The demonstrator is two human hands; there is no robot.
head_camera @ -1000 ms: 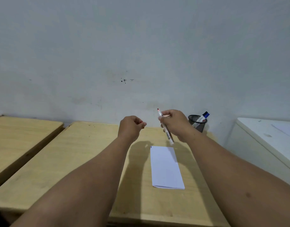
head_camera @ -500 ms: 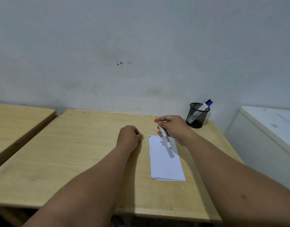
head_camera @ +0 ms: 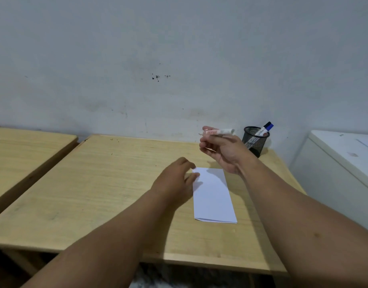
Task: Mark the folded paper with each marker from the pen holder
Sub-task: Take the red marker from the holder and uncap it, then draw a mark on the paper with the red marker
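Observation:
A folded white paper (head_camera: 213,196) lies on the wooden desk (head_camera: 108,183), right of centre. My right hand (head_camera: 224,151) is raised above the paper's far end and grips a white marker (head_camera: 219,132) held level, its uncapped tip pointing left. My left hand (head_camera: 176,182) rests on the desk with fingertips touching the paper's far left corner; whether it holds the marker's cap is hidden. A black mesh pen holder (head_camera: 254,140) stands at the desk's far right corner with a blue-capped marker (head_camera: 265,128) leaning in it.
A second wooden desk (head_camera: 23,146) stands to the left across a narrow gap. A white cabinet (head_camera: 343,163) sits close to the desk's right edge. A grey wall runs right behind the desks.
My right hand lifted the marker off the paper's far end and turned it level. My left hand slid right until its fingers touched the paper's corner.

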